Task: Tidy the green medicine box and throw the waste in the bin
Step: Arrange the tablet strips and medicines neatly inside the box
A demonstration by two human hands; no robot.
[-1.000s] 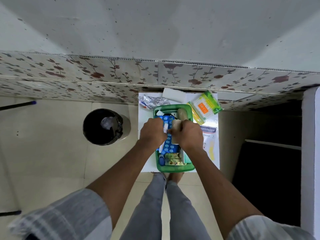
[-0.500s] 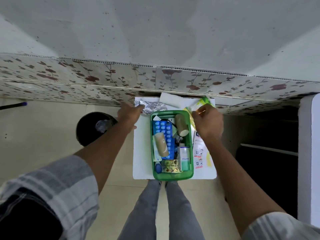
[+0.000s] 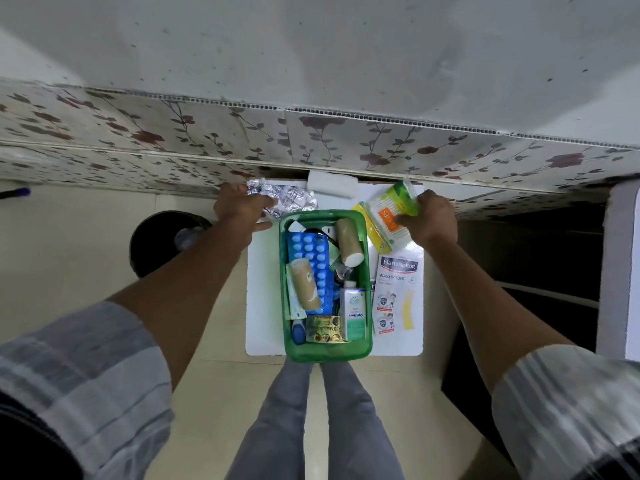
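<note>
Green plastic box (image 3: 325, 348) sits at the front edge of a small white table (image 3: 263, 306), slightly overhanging it, right above the person's grey-trousered legs (image 3: 311, 417). Inside it, along the left wall, lies a blue blister strip of pills (image 3: 311, 258) with a tan bandage roll (image 3: 304, 285) resting on top; a second tan roll (image 3: 349, 241) leans toward the back right corner. A small white-and-green carton (image 3: 354, 313) stands at the front right, and a yellow printed packet (image 3: 325, 329) lies across the front.

At the table's back left corner, the left hand (image 3: 240, 211) rests on a crumpled pile of silver foil strips (image 3: 287, 200); its fingers curl down onto the near end of the foil, though I cannot tell whether they have actually closed on it. At the back right corner, the right hand (image 3: 433, 220) pinches a green-and-yellow pack of cotton buds (image 3: 388, 216), thumb on its face and the other fingers behind it, the pack tilted with one end up off the table.

Beside the box, along the right edge, lies a flat plaster pack (image 3: 398, 296). A white folded pad (image 3: 332, 183) sits at the back edge against the flowered wall panel (image 3: 381, 147). On the floor, left of the table, stands a round black bin (image 3: 162, 240), partly hidden by the left forearm.
</note>
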